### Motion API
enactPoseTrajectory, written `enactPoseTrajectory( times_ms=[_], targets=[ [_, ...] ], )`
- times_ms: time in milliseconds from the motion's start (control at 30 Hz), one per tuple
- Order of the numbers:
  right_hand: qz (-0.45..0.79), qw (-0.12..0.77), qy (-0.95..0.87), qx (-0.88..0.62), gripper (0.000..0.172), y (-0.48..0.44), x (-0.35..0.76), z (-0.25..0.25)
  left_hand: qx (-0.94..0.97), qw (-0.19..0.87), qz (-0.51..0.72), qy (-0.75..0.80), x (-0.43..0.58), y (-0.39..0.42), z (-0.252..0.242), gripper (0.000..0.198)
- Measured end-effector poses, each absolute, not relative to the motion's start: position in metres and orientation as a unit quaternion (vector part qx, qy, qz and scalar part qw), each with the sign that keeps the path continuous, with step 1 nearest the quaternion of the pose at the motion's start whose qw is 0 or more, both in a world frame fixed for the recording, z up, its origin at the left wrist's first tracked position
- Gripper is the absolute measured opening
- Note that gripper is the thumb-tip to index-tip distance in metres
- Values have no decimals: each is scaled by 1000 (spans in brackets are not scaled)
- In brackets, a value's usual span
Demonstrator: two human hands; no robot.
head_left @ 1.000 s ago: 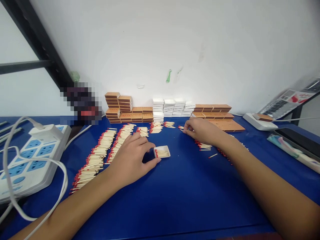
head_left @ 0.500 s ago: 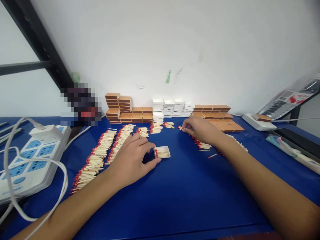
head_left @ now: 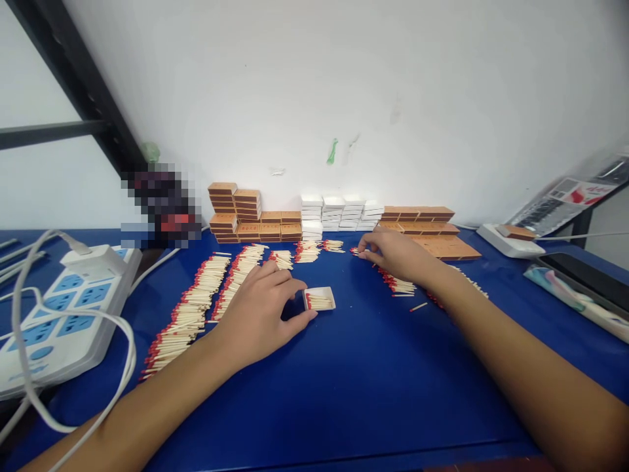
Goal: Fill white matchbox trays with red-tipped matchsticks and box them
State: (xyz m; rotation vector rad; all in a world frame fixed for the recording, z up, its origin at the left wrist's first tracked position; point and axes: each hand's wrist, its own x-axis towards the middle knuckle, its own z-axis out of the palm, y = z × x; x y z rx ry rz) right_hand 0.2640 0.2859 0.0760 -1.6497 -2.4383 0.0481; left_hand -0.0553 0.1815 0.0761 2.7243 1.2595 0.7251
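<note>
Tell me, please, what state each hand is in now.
Left hand: holding the white matchbox tray at its edges.
Right hand: at red-headed matches; whether closed cannot be told.

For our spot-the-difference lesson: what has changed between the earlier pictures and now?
The right hand has edged slightly left, its fingers now covering more of the small match group; whether they grip any is unclear. The left hand, white tray and match rows stayed as they were.
</note>
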Motion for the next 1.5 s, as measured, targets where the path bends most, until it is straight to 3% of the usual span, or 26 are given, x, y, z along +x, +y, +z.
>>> enactPoseTrajectory(
  times_ms=[267,533,733,833,967,1067,1200,1500],
  targets=[
    [37,81,-810,-580,21,281,257,80,883,26,230,409,-55,183,77,29],
    [135,182,-859,-459,24,234,210,105,876,21,244,415,-54,181,78,26],
    [185,159,-891,-383,16,204,181,98,876,18,245,415,-54,182,78,24],
    [169,171,-890,-387,16,213,189,100,876,21,249,414,-54,183,76,26],
    [56,235,-845,-477,18,248,226,105,879,23,262,399,-54,184,74,26],
    [1,212,-811,-546,17,276,258,99,880,22,259,397,-54,184,74,27],
    [30,162,-815,-555,18,293,277,84,881,21,255,398,-55,184,76,27],
    [51,136,-818,-556,21,287,264,83,879,19,256,401,-56,185,75,27]
  ],
)
